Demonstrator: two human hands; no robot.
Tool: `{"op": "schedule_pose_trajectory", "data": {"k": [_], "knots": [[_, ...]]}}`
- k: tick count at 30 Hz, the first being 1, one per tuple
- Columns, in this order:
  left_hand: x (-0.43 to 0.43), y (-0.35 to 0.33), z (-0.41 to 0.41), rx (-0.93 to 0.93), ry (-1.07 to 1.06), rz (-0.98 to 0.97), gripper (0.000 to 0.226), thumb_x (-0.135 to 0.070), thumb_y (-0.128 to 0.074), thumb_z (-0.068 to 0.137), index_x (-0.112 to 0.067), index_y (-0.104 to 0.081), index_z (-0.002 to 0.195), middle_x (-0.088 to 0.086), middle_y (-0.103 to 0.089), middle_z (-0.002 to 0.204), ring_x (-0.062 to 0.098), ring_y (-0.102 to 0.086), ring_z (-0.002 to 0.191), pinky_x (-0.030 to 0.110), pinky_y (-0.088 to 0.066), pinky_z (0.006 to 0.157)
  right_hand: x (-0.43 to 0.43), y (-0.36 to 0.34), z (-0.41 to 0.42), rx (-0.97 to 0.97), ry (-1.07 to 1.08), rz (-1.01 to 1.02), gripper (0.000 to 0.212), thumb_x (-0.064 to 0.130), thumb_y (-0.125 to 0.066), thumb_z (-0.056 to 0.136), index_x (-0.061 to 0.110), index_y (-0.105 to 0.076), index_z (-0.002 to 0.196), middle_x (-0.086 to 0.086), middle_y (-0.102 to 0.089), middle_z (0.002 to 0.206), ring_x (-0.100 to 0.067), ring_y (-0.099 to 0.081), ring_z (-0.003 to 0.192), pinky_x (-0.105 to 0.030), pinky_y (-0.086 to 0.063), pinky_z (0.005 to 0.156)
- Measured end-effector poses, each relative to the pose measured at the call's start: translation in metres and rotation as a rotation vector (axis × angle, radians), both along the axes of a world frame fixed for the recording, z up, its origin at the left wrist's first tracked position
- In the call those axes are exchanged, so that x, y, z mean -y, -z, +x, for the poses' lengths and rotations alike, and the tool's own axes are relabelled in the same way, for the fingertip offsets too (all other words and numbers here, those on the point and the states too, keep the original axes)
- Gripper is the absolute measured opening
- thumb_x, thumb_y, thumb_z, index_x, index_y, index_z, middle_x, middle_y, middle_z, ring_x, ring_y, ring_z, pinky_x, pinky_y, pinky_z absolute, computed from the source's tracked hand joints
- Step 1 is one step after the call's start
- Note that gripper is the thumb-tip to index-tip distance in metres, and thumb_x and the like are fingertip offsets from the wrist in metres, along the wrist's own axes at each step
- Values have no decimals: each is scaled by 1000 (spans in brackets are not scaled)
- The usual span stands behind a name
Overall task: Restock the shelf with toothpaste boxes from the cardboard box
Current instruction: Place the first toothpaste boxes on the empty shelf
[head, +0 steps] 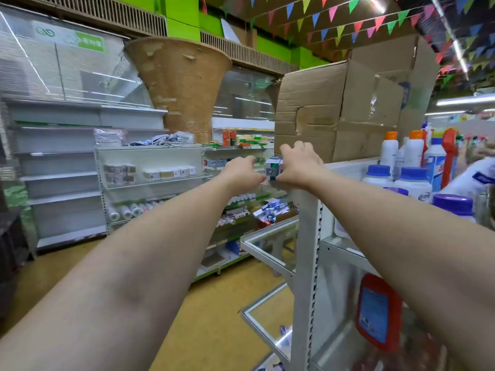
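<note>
Both my arms reach forward at chest height. Between my hands are toothpaste boxes (272, 168), seen end-on, white with green and blue print and a QR code. My left hand (242, 172) presses on their left side and my right hand (300, 163) grips their right side and top. They are held just above the top of a white shelf upright (305, 236). Just behind them, on top of the shelf unit, stands the large brown cardboard box (340, 108). How many boxes I hold I cannot tell.
Glass shelves (270, 245) jut out below my hands on the near unit. White bottles with blue and orange caps (401, 167) stand at the right. Across a yellow floor, a white shelf unit (150, 180) holds small goods and more toothpaste boxes (273, 210). Another person's sleeve (474, 175) shows far right.
</note>
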State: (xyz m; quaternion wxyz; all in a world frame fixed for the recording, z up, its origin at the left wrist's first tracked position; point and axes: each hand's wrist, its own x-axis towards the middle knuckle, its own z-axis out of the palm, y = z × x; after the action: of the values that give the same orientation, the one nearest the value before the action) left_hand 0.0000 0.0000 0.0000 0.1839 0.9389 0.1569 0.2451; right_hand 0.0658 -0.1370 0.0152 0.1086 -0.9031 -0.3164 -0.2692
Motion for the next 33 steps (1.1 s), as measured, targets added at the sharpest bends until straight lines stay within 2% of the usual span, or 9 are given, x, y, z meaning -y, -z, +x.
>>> {"op": "schedule_pose_trajectory", "data": {"k": [8,12,17,21,23,25,28,31,33], "knots": [[4,-15,40,68,-11,-251,40,-34,-48,104,-13,-57,137,8,-61,131,20,-53,100,29,-42,72,-6,-27,36,-316,-32,205,11,17,-53,90,6,-55,89,-14,-60,101,-29,-56,86,-32,-42,62],[5,-22,59,-32,-23,-197,33,-33,-37,108,-6,-55,115,12,-58,115,25,-55,100,34,-43,80,-15,-37,38,-412,8,205,16,10,-42,95,3,-54,88,-16,-56,97,-28,-56,76,-30,-45,58],[-1,-22,71,-32,87,-407,41,-36,-39,108,-7,-53,134,11,-56,123,23,-52,102,33,-35,85,-35,-37,45,-612,20,216,32,11,-39,102,-13,-53,118,-31,-63,112,-43,-70,94,-52,-58,84],[-4,-21,78,11,138,-540,21,-24,-42,107,-11,-54,96,6,-58,99,15,-53,80,29,-41,71,-43,-41,42,-775,42,362,30,9,-42,101,-10,-45,124,-35,-57,119,-45,-66,105,-54,-55,92],[-6,-21,78,46,138,-623,18,-23,-45,104,-13,-54,92,8,-60,92,17,-55,77,31,-42,63,-46,-41,44,-836,75,470,23,11,-38,102,-6,-45,117,-30,-58,121,-41,-64,110,-51,-53,96],[-8,-21,78,96,149,-719,16,-22,-47,100,-11,-58,95,14,-68,95,24,-65,84,37,-53,69,-51,-40,50,-903,85,605,20,15,-38,99,-1,-48,106,-23,-61,119,-35,-64,106,-46,-53,95],[-15,-22,76,150,169,-872,14,-22,-50,98,-12,-60,97,17,-73,109,28,-71,103,44,-55,96,-58,-39,52,-995,116,715,25,25,-44,98,4,-55,103,-14,-70,105,-28,-68,96,-43,-54,91],[-21,-25,70,192,209,-994,13,-21,-52,99,-13,-61,93,15,-74,103,28,-72,97,45,-58,95,-60,-40,42,-1055,61,772,25,32,-51,100,8,-60,98,-11,-72,99,-30,-69,89,-45,-53,89],[-23,-27,63,221,252,-1067,10,-20,-58,98,-11,-62,97,16,-73,105,28,-72,98,47,-58,93,-66,-40,44,-1057,10,863,20,26,-58,98,7,-61,99,-15,-72,91,-31,-70,75,-44,-58,74]]}}
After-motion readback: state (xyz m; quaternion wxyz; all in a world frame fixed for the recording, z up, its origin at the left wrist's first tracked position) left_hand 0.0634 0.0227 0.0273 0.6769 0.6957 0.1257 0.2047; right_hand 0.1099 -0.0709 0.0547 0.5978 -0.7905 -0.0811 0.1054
